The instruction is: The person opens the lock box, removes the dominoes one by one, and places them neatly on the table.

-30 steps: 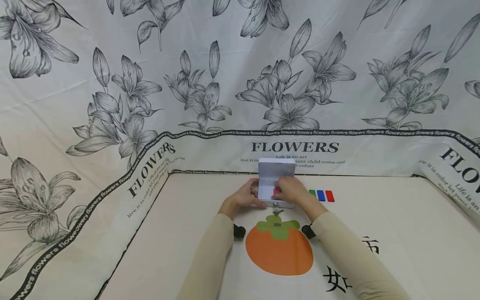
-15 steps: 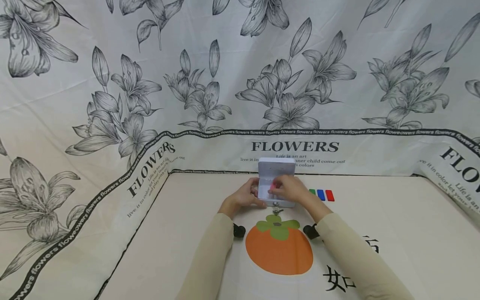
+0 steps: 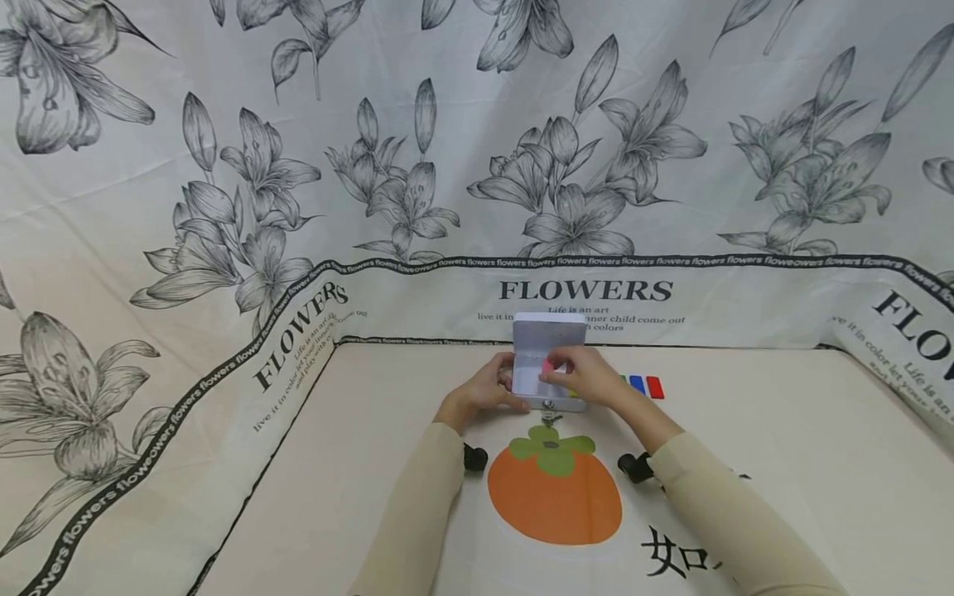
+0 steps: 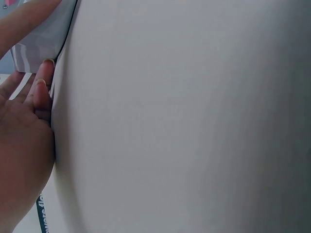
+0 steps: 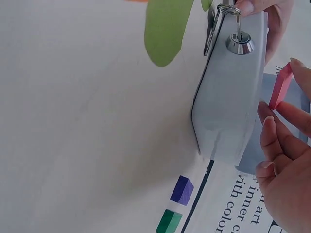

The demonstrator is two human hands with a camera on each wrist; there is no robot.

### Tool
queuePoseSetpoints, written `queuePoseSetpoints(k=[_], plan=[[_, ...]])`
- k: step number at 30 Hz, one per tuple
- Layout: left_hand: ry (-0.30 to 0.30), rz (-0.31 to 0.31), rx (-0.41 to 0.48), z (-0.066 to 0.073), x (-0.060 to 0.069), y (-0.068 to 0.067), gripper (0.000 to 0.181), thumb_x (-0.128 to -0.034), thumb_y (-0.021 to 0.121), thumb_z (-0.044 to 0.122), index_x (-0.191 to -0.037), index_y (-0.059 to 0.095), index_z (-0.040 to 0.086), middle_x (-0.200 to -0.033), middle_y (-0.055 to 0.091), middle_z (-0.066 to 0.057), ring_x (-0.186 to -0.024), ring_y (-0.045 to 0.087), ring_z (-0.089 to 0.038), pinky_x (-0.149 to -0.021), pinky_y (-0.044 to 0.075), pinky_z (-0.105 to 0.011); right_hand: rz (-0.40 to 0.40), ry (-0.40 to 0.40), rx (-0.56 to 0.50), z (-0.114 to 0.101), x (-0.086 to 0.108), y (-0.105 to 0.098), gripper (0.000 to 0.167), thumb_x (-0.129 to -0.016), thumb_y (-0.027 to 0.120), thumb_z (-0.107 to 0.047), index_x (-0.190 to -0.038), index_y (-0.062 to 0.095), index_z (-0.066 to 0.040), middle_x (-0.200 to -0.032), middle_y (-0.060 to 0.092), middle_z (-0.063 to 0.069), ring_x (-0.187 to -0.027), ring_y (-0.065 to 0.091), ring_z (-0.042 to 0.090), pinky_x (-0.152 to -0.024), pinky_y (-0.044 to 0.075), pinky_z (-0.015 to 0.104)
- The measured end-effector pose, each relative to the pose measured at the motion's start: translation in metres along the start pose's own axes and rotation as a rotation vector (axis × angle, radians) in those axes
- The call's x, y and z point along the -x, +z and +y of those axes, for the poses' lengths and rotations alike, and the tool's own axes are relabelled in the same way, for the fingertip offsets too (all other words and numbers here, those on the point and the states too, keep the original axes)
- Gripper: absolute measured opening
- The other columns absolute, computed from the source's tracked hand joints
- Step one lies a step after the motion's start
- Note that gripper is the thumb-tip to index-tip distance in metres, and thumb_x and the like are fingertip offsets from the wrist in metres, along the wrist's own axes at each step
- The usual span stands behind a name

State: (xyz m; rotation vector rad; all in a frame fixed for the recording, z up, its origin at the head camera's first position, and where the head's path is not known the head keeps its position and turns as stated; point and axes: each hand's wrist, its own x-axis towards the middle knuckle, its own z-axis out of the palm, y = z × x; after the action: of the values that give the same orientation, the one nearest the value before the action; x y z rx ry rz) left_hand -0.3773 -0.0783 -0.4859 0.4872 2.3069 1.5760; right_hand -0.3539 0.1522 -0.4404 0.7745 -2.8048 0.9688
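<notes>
A small white metal lock box (image 3: 531,382) stands on the table with its lid (image 3: 550,331) raised, and a key hangs from the lock (image 5: 240,44) on its front. My left hand (image 3: 484,387) holds the box's left side, thumb along the front; several of its fingers (image 4: 44,73) show below the box in the left wrist view. Over the opening, my right hand (image 3: 589,379) pinches a small pink block (image 5: 281,87) between thumb and fingertips. A bit of yellow (image 3: 572,394) shows below the right hand; the hand hides part of the box's inside.
Right of the box lie a blue block (image 3: 637,385) and a red block (image 3: 654,387), with a green block (image 3: 623,379) partly covered by my right hand. A printed persimmon (image 3: 555,501) marks the cloth in front. Flowered fabric (image 3: 417,207) rises behind the box.
My right hand has lifted the pink block from low inside the box, and its forearm has swung right. Some yellow has come into sight beneath it. My left hand stays put.
</notes>
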Motion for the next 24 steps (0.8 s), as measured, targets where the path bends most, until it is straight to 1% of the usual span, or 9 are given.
queuePoseSetpoints(k=[4,7,10,13,16,20,24], plan=[[-0.001,0.003,-0.013,0.000,0.000,-0.001,0.094,-0.0703,0.088,-0.005,-0.150,0.040,0.011,-0.130,0.053,-0.005,-0.093,0.051,-0.014,-0.083,0.043,-0.027,0.000,0.005,0.000,0.000,0.004,-0.004,0.029,-0.093,0.075,-0.025,-0.110,0.073,-0.002,-0.104,0.072,0.009,-0.083,0.054,0.020,-0.072,0.044,0.034],[-0.002,0.004,-0.031,0.000,0.000,-0.001,0.095,-0.0700,0.088,-0.004,-0.150,0.040,0.012,-0.132,0.053,-0.004,-0.093,0.051,-0.014,-0.084,0.043,-0.027,0.007,0.013,-0.008,0.000,0.008,-0.008,0.030,-0.093,0.076,-0.024,-0.112,0.072,0.000,-0.103,0.072,0.009,-0.088,0.058,0.021,-0.075,0.047,0.035],[-0.004,0.006,-0.038,0.000,0.000,-0.001,0.096,-0.0699,0.088,-0.003,-0.151,0.040,0.012,-0.132,0.053,-0.002,-0.093,0.051,-0.014,-0.085,0.043,-0.028,0.025,0.028,-0.028,-0.001,0.012,-0.011,0.034,-0.093,0.076,-0.022,-0.116,0.071,0.002,-0.105,0.072,0.012,-0.093,0.064,0.024,-0.079,0.052,0.038],[-0.006,0.005,-0.032,0.001,0.000,-0.002,0.097,-0.0697,0.088,-0.003,-0.152,0.039,0.012,-0.125,0.055,-0.004,-0.092,0.051,-0.014,-0.086,0.043,-0.029,0.047,0.041,-0.044,-0.001,0.017,-0.014,0.039,-0.093,0.075,-0.019,-0.122,0.068,0.005,-0.112,0.071,0.018,-0.098,0.068,0.030,-0.083,0.056,0.043],[-0.008,0.004,-0.034,0.001,0.000,-0.002,0.098,-0.0694,0.089,-0.003,-0.152,0.038,0.012,-0.118,0.056,-0.005,-0.091,0.051,-0.014,-0.085,0.043,-0.028,0.072,0.041,-0.052,0.001,0.022,-0.017,0.041,-0.093,0.075,-0.016,-0.125,0.066,0.008,-0.118,0.070,0.023,-0.101,0.069,0.034,-0.087,0.056,0.048],[-0.008,-0.001,-0.028,0.001,0.000,-0.001,0.099,-0.0687,0.089,-0.003,-0.152,0.038,0.012,-0.112,0.057,-0.006,-0.090,0.051,-0.014,-0.084,0.042,-0.028,0.093,0.035,-0.051,0.004,0.029,-0.022,0.041,-0.092,0.076,-0.013,-0.125,0.066,0.009,-0.118,0.070,0.024,-0.100,0.070,0.035,-0.086,0.057,0.049],[-0.017,-0.001,-0.017,0.001,0.000,-0.001,0.099,-0.0683,0.090,-0.002,-0.152,0.039,0.014,-0.111,0.057,-0.006,-0.091,0.051,-0.015,-0.085,0.042,-0.029,0.108,0.054,-0.042,0.010,0.036,-0.028,0.041,-0.091,0.076,-0.012,-0.124,0.066,0.010,-0.115,0.070,0.023,-0.098,0.069,0.035,-0.082,0.057,0.047]])
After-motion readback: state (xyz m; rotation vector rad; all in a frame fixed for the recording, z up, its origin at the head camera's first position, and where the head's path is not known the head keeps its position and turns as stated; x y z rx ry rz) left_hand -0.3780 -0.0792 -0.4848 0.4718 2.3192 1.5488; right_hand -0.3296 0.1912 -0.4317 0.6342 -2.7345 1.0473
